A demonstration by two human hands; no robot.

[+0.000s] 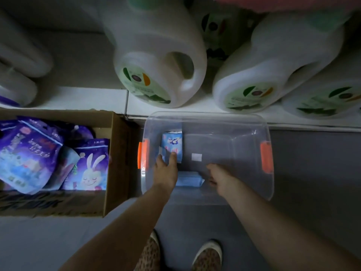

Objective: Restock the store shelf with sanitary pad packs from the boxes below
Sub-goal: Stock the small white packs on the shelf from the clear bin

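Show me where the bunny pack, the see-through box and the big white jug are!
bunny pack point(91, 169): head view, on the rabbit picture on its front.
see-through box point(266, 159): head view, on its orange right handle.
big white jug point(156, 61): head view, on its body beside the handle hole.

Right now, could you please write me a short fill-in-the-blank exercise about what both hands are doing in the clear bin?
1. The left hand holds a light blue pad pack inside the clear plastic ____.
2. The right hand touches a second blue pack lying ____ on the bin's floor.
3. The bin's two latches are ____ in colour.
4. The purple packs sit in a ____ box.

Missing words: bin; flat; orange; cardboard
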